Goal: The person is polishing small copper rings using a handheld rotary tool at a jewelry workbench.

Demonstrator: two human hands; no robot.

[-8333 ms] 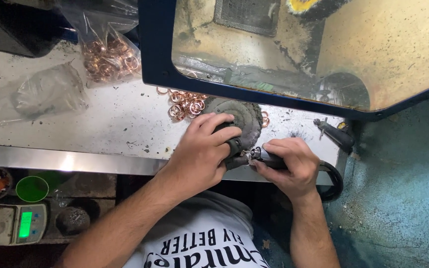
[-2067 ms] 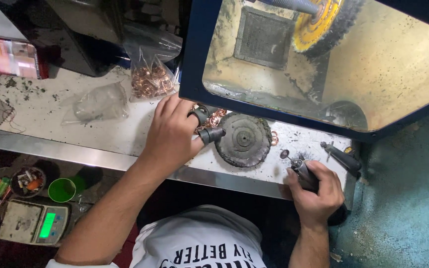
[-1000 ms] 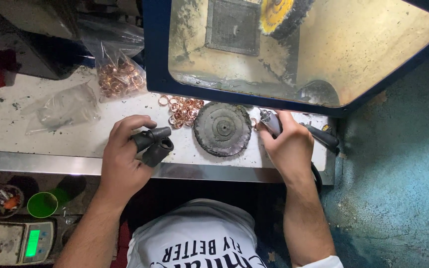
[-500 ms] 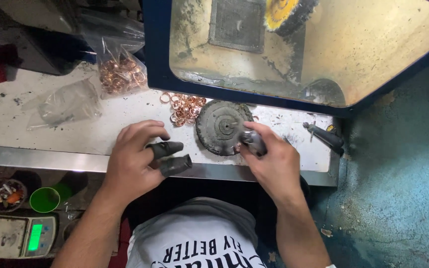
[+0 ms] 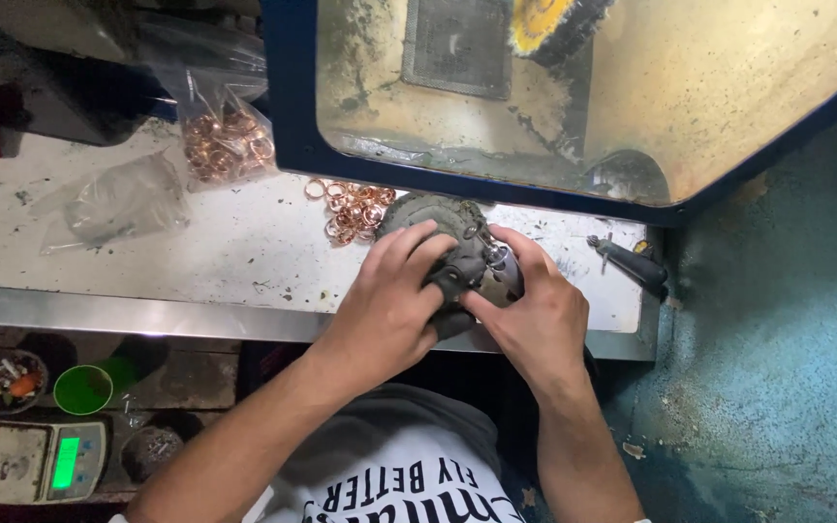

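Hands, left (image 5: 389, 300) and right (image 5: 535, 315), fingers clamped on perhaps 1 dark tool (image 5: 457, 271) above grey disc (image 5: 418, 208).

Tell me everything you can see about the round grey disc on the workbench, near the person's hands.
The round grey disc looks like a worn, dirty buffing wheel, dark grey with a rough, ragged edge. It lies flat on the white workbench, just below the blue-framed window. Only its upper part shows; the left hand and right hand cover the rest, gripping small dark parts over it. Loose copper rings lie against its left edge.
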